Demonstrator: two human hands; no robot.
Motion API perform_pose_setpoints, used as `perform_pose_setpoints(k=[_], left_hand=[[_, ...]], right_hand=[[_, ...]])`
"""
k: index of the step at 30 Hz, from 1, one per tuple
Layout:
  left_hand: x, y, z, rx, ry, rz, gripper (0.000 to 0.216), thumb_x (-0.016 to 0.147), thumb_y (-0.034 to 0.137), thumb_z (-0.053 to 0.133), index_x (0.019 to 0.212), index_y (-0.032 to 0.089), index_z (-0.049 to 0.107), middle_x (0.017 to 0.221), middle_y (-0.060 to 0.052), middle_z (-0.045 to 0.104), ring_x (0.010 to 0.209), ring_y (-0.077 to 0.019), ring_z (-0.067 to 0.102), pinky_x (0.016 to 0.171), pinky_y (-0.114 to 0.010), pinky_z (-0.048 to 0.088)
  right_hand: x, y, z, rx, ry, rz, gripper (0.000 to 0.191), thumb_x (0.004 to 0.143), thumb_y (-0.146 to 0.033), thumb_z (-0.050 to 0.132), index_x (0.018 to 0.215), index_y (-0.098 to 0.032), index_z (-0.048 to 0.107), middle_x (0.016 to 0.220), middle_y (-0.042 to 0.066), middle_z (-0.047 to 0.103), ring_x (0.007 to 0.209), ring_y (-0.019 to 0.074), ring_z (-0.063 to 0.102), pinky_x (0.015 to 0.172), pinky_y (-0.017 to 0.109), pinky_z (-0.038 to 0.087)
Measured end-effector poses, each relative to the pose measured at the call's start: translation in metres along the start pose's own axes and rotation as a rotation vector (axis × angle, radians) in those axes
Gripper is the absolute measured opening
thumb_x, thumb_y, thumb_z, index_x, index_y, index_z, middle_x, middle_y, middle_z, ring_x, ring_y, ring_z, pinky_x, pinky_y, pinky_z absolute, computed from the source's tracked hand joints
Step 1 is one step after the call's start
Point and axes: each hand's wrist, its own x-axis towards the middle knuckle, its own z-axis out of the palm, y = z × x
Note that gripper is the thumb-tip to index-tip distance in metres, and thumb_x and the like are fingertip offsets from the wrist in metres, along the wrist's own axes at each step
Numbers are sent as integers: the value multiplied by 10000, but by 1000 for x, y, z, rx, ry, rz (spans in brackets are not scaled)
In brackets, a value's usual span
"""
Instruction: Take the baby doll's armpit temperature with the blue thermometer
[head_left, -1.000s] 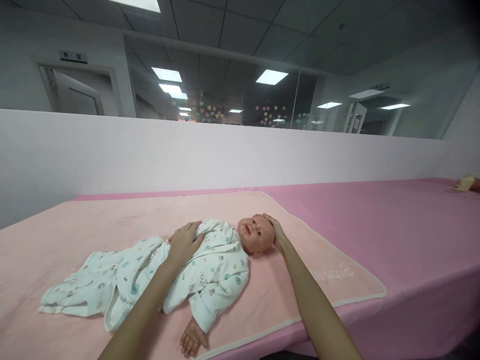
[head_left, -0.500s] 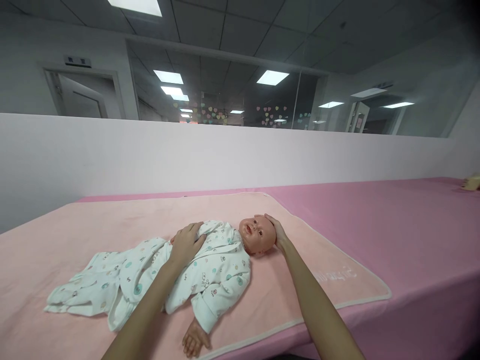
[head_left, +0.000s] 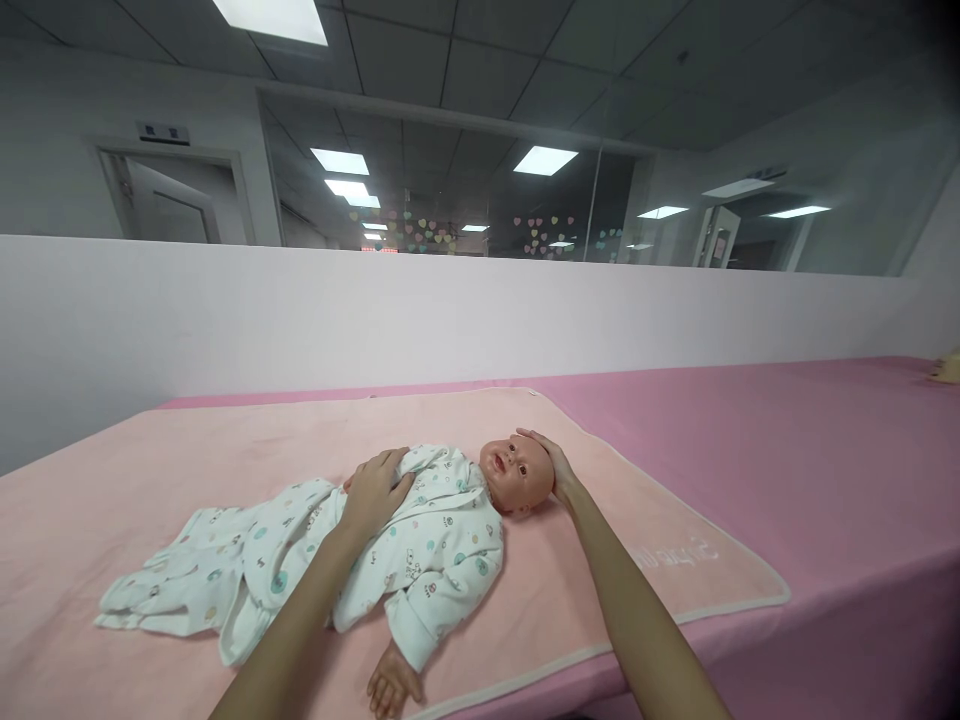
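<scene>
A baby doll (head_left: 517,474) lies on its back across a peach blanket (head_left: 570,590), its head toward the right. It wears a white printed outfit (head_left: 439,545) with long sleeves and legs; one bare doll hand (head_left: 394,682) pokes out of the near cuff. My left hand (head_left: 377,490) rests flat on the doll's belly, fingers stretched out over the cloth. Against the top of the doll's head lies my right hand (head_left: 549,462), its fingers extended along the scalp and its palm partly hidden behind the head.
Beneath the blanket is a pink table cover (head_left: 750,450), whose front edge drops away at lower right. A low white wall (head_left: 465,320) with glass above it stands behind. Part of a yellowish object (head_left: 946,368) shows at the far right edge.
My right hand's fingers have slid slightly left over the top of the doll's head. The left hand stays on the belly, and the whole view has shifted a little.
</scene>
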Motion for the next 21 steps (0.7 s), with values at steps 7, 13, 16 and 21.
perform_pose_setpoints(k=[7, 13, 16, 21], left_hand=[[-2, 3, -4, 3, -9, -6, 372, 819, 353, 372, 1155, 224, 464, 1150, -51, 546, 1039, -220, 490, 892, -365, 331], [-1, 2, -4, -7, -5, -5, 370, 820, 354, 371, 1154, 226, 466, 1151, -47, 547, 1042, -213, 490, 897, -363, 332], [-1, 2, -3, -10, -4, -2, 372, 821, 352, 370, 1158, 223, 460, 1153, -47, 545, 1049, -210, 485, 900, -364, 332], [-2, 2, -3, -10, -2, -6, 372, 821, 351, 371, 1158, 225, 461, 1155, -49, 544, 1053, -209, 483, 905, -362, 328]], right_hand=[[-6, -2, 0, 2, 4, 71, 250, 729, -359, 537, 808, -141, 632, 781, 85, 685, 742, 219, 640, 702, 306, 501], [6, 3, -7, 29, 14, 21, 217, 715, -331, 558, 848, -173, 622, 795, 49, 685, 742, 205, 640, 711, 314, 501], [8, 4, -7, 26, 25, -5, 211, 695, -312, 586, 854, -179, 623, 797, 43, 685, 751, 198, 639, 716, 299, 498], [4, 1, 0, 24, 77, -50, 229, 672, -273, 610, 883, -187, 620, 830, 32, 686, 766, 190, 639, 714, 285, 497]])
